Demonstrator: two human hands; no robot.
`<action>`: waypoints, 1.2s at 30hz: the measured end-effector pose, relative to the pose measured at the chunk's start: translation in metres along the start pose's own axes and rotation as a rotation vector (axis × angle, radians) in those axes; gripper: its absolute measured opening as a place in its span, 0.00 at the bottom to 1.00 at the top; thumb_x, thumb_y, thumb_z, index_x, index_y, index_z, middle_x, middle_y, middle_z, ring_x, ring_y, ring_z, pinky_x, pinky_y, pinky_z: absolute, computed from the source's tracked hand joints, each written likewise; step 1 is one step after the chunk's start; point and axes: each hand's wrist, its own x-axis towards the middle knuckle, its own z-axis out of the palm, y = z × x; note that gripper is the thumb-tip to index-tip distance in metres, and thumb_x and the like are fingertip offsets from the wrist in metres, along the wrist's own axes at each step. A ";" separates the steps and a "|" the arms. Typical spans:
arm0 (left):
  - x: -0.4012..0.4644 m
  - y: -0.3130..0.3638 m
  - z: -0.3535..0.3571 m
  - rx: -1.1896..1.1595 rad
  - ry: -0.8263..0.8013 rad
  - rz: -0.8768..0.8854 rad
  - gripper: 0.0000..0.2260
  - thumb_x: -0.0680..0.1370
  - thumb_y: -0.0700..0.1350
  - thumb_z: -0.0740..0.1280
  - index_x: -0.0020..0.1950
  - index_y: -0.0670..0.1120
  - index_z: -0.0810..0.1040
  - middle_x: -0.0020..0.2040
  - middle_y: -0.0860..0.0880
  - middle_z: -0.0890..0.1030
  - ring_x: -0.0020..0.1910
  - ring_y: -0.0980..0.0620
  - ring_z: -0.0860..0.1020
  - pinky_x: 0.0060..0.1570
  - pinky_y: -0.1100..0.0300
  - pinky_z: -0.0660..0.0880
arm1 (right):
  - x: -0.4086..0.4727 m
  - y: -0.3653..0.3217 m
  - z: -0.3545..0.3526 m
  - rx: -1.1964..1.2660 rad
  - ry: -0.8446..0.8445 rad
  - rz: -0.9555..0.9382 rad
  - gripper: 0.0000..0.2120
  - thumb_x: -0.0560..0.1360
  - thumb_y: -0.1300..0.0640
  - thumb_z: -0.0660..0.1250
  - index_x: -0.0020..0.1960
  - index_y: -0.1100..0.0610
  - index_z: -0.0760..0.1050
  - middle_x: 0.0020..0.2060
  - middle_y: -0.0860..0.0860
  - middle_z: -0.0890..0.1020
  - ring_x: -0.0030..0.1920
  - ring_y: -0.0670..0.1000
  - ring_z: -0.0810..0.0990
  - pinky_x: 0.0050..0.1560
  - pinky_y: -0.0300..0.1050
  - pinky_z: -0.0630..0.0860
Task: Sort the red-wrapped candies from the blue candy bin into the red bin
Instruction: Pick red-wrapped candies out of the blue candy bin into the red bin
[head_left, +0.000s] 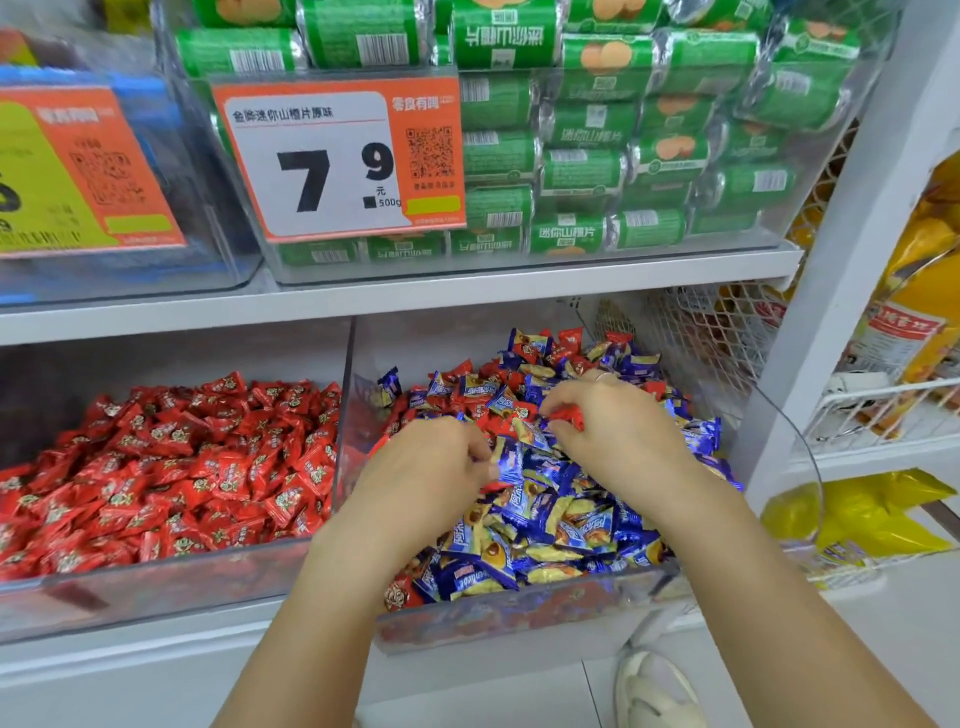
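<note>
Two clear bins sit side by side on the lower shelf. The red bin (156, 587) on the left is full of red-wrapped candies (171, 467). The blue candy bin (519, 618) on the right holds blue-and-yellow candies (550, 530) mixed with red ones (566, 343). Both hands are inside the blue candy bin. My right hand (618, 431) pinches a red-wrapped candy (569, 418) between thumb and fingers. My left hand (431, 467) rests on the pile with curled fingers; what it holds, if anything, is hidden.
A white shelf edge (415, 296) runs just above the bins, carrying a clear box of green snack packs (623, 156) with a price tag (337, 161). A white upright post (852, 260) and wire racks with yellow bags (862, 525) stand to the right. A shoe (654, 691) shows below.
</note>
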 end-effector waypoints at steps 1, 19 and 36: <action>0.002 -0.002 -0.003 -0.005 0.017 -0.003 0.09 0.78 0.50 0.65 0.47 0.46 0.81 0.43 0.54 0.79 0.43 0.54 0.77 0.45 0.58 0.73 | 0.000 0.002 0.000 0.015 0.004 0.005 0.13 0.78 0.53 0.62 0.61 0.46 0.75 0.59 0.51 0.75 0.45 0.52 0.77 0.41 0.43 0.69; 0.013 -0.001 -0.010 -0.025 0.233 -0.101 0.13 0.79 0.40 0.57 0.63 0.45 0.71 0.44 0.44 0.80 0.41 0.44 0.76 0.40 0.54 0.71 | 0.020 -0.023 0.014 -0.160 -0.148 -0.176 0.24 0.75 0.64 0.60 0.66 0.42 0.73 0.65 0.47 0.75 0.60 0.53 0.77 0.46 0.49 0.77; 0.056 0.005 0.027 0.088 -0.078 -0.225 0.33 0.74 0.67 0.60 0.71 0.48 0.65 0.64 0.47 0.75 0.61 0.45 0.75 0.51 0.54 0.71 | 0.001 0.004 0.003 -0.164 -0.057 -0.066 0.11 0.79 0.52 0.62 0.61 0.49 0.70 0.53 0.49 0.75 0.47 0.52 0.78 0.39 0.45 0.73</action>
